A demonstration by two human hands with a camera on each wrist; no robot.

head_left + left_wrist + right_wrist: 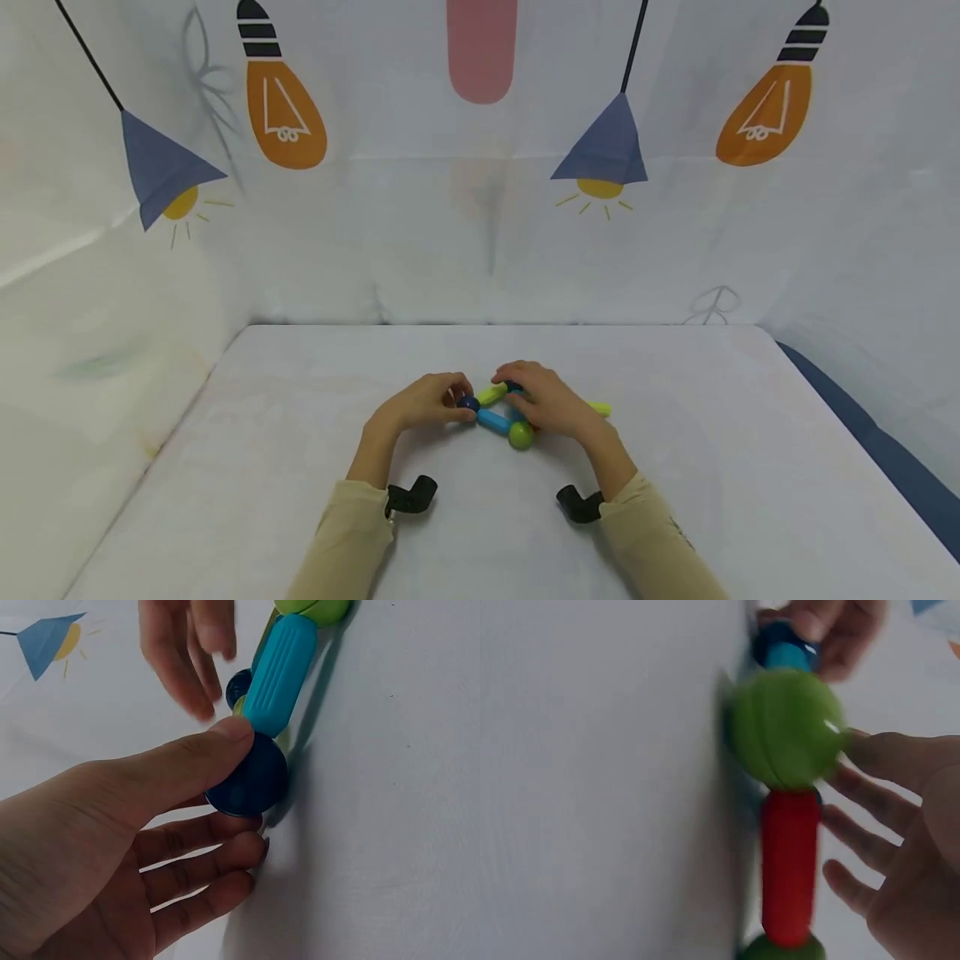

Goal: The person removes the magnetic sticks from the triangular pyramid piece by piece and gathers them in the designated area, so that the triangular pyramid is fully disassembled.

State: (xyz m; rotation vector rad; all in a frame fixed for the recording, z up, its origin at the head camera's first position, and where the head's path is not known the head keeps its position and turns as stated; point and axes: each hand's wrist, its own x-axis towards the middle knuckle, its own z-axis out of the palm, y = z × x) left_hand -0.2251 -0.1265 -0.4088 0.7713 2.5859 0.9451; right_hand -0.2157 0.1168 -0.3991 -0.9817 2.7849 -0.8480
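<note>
My left hand (pixel 422 402) pinches a dark blue ball (pixel 253 780) between thumb and fingers, its other fingers curving beneath. From that ball a light blue ridged rod (pixel 281 675) runs to a green ball (pixel 521 435), and a yellow-green rod (pixel 492 394) leads away behind. Over the far side of this joined toy, my right hand (pixel 553 403) hovers with loosely bent fingers, its thumb beside the green ball in the right wrist view. A red rod (pixel 789 866) joins the green ball to another green ball (pixel 784 949). A second dark blue ball (pixel 238 685) lies behind the light blue rod.
Another yellow-green rod (pixel 601 409) pokes out beyond the right hand. Everything stands on a white tabletop (pixel 480 533), backed by a white cloth (pixel 420 242) printed with lamps and bulbs. Each wrist carries a black camera mount (pixel 412 495).
</note>
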